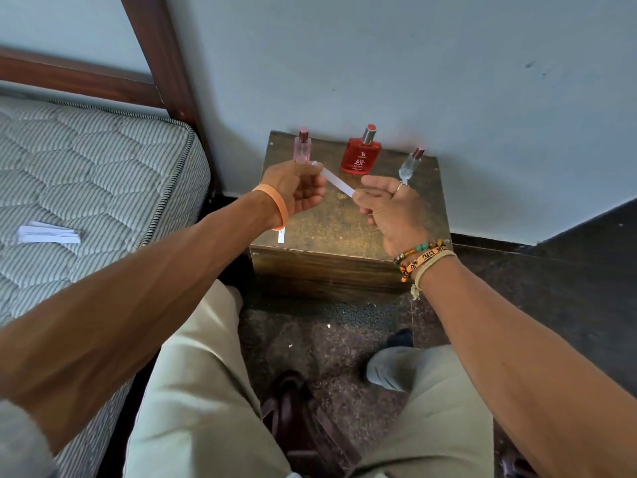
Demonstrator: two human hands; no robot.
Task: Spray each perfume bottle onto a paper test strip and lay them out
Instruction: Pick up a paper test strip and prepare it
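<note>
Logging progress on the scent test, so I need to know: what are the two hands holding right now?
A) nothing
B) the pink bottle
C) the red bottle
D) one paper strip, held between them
D: the left hand and the right hand each pinch an end of one paper strip, while the three bottles stand behind on the wooden box.

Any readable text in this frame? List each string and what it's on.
"RED" over "ZX": red perfume bottle, below a logo resembling an "R".
Fine print beneath that, same bottle: too small to read.
Dark script on the orange woven band at the right wrist: too blurred to read.
No text visible on the pink bottle, clear bottle or paper strip.
</note>
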